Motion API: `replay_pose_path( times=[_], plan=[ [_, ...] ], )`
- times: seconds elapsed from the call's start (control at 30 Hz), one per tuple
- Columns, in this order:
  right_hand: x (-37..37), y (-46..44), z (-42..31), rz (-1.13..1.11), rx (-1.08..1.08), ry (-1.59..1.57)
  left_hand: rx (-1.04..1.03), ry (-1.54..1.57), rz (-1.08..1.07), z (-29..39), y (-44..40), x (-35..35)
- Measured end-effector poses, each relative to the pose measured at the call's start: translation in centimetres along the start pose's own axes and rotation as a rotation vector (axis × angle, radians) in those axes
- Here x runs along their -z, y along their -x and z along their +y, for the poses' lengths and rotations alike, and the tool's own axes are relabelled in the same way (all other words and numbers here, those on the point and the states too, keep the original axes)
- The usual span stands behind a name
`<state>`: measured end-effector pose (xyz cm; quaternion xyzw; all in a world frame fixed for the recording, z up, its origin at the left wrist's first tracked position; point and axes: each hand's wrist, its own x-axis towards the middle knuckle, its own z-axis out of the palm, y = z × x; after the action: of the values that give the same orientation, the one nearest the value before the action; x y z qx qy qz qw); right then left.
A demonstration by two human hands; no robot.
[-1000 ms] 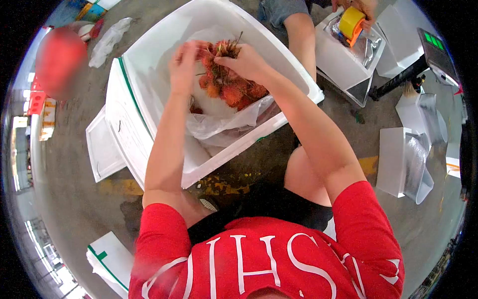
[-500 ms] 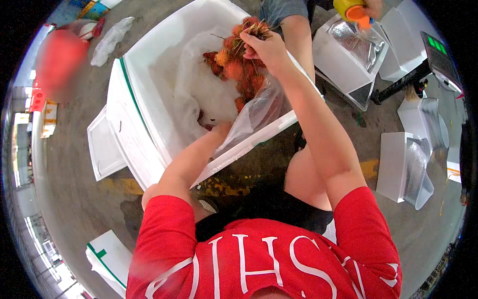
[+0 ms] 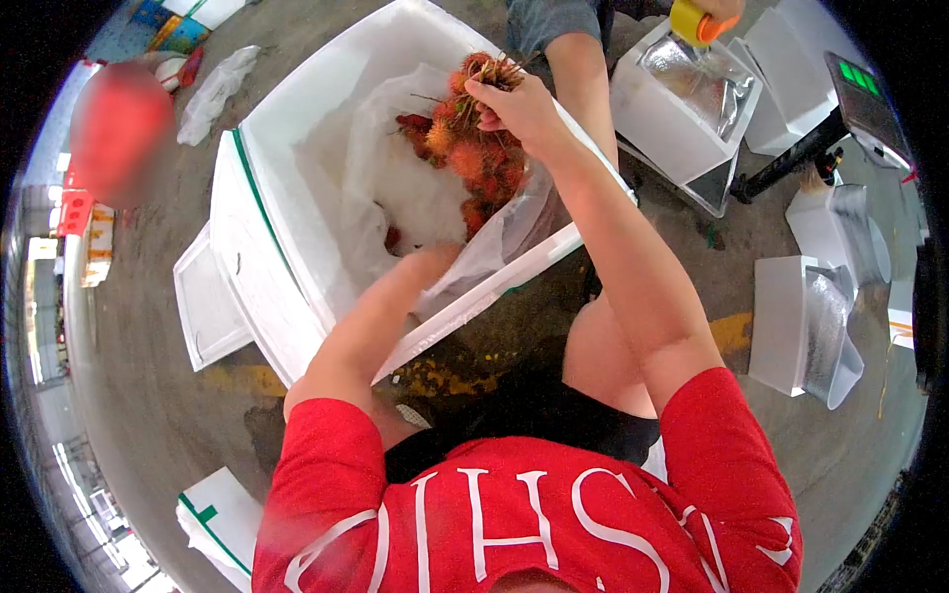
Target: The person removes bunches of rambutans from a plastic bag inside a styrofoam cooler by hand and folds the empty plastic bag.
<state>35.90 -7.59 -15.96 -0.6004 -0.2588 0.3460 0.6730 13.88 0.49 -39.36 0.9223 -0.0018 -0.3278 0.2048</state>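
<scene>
My right hand [image 3: 512, 107] pinches the cut stems at the top of a bunch of rambutans [image 3: 484, 163], red and orange with hairy skins. The bunch hangs inside a large white foam box [image 3: 306, 124], by its far right wall. Down in the same box, my left hand [image 3: 435, 263] reaches beside a clear plastic bag liner [image 3: 494, 232]; its fingers are hidden by the liner and the contents. A few more rambutans show low in the box near that hand.
At the upper right, another person's hand [image 3: 722, 10] holds a yellow and orange tape dispenser [image 3: 692, 22] over a foil-lined foam box [image 3: 682, 99]. A scale display [image 3: 858, 79] stands beside it. More foil-lined boxes [image 3: 781, 326] sit at right; a foam lid [image 3: 210, 296] lies at left.
The view has shifted slightly. My right hand still grips the rambutan stems, the bunch a little lower in the picture. My left hand stays low in the box.
</scene>
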Motion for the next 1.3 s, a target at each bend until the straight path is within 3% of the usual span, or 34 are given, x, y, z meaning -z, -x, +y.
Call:
replay_pose_path(
  times=[0.07,0.13,0.17,0.2,0.27,0.33,0.37,0.43,0.53,0.77,0.8,0.9,1.03,1.1,1.2,1.3],
  plan=[
    [-0.1,-0.1,0.3,0.018,0.031,-0.055,-0.017,0.042,0.100,-0.5,1.1,1.6],
    [-0.2,0.1,0.2,0.010,0.029,-0.047,0.157,0.111,0.133,-0.1,2.7,4.7],
    [-0.2,0.2,0.1,0.003,0.028,-0.039,0.262,-0.014,0.070,2.6,4.8,8.4],
    [-0.2,0.3,0.0,-0.001,0.030,-0.041,0.266,-0.015,0.072,2.5,5.6,9.3],
    [-0.2,0.3,-0.2,0.003,0.005,-0.020,0.319,0.086,0.348,0.5,7.4,10.9],
    [-0.2,0.4,-0.4,0.001,0.010,-0.030,0.220,0.749,0.640,-1.0,9.6,11.9],
    [-0.2,0.5,-0.4,-0.002,0.011,-0.037,0.219,0.744,0.640,-2.0,10.2,12.2],
    [-0.2,0.2,-0.1,0.000,0.002,-0.032,0.040,0.896,0.962,-3.6,11.0,13.1],
    [-0.1,-0.5,1.0,-0.043,-0.002,0.007,0.035,0.979,1.057,-3.1,12.3,14.4],
    [-1.5,0.4,2.7,-0.204,-0.031,0.219,0.013,1.165,0.763,4.7,13.9,17.6],
    [-2.0,0.9,2.5,-0.234,-0.066,0.211,0.006,1.166,0.764,4.8,13.1,17.4],
    [-2.2,1.6,1.8,-0.303,-0.151,0.127,0.022,0.721,0.882,5.4,11.5,16.8],
    [-2.6,1.4,2.4,-0.405,-0.153,0.020,-0.034,0.592,0.916,4.4,11.9,17.0],
    [-3.2,1.6,2.2,-0.349,-0.132,0.004,-0.008,0.498,0.903,6.6,13.9,18.2],
    [-3.4,1.0,1.7,-0.279,-0.087,0.060,0.050,0.768,0.936,5.4,14.8,17.7],
    [-3.4,1.1,1.4,-0.266,-0.065,0.145,0.051,0.674,0.947,4.6,15.2,17.3]
  ],
)
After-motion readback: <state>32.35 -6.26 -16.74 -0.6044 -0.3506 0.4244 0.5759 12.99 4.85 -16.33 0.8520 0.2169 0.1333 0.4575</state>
